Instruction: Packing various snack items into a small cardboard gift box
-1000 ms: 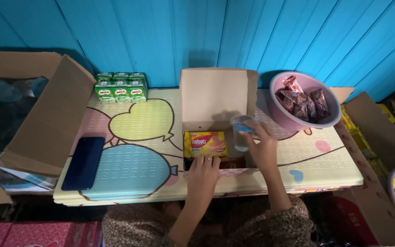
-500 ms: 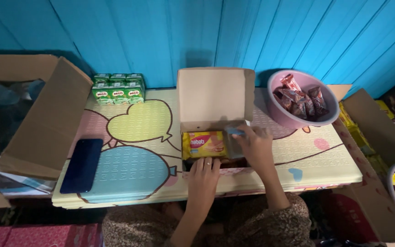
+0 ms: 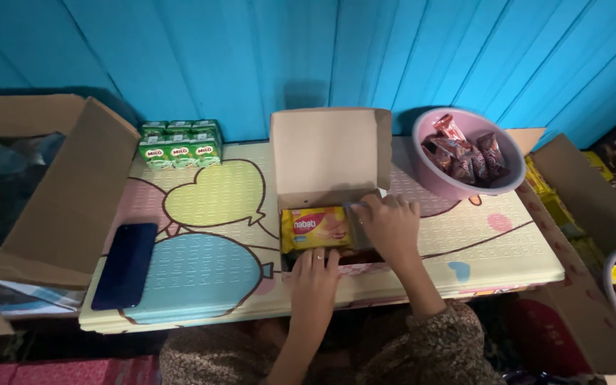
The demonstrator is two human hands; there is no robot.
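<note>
Two hands at open box (image 3: 329, 160): left hand (image 3: 316, 274) flat, steadying front; right hand (image 3: 391, 224) closed on clear cup (image 3: 357, 224); seat it upright beside yellow packet (image 3: 317, 227).

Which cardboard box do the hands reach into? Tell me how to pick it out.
The small open box mid-table, lid upright, with a yellow snack pack inside. Both the left hand and right hand are at it; the bigger boxes stand off the table's sides.

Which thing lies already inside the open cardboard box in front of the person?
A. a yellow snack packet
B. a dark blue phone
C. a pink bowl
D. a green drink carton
A: the yellow snack packet lies flat in the open cardboard box, just above the left hand, while the right hand rests in the box beside it.
</note>
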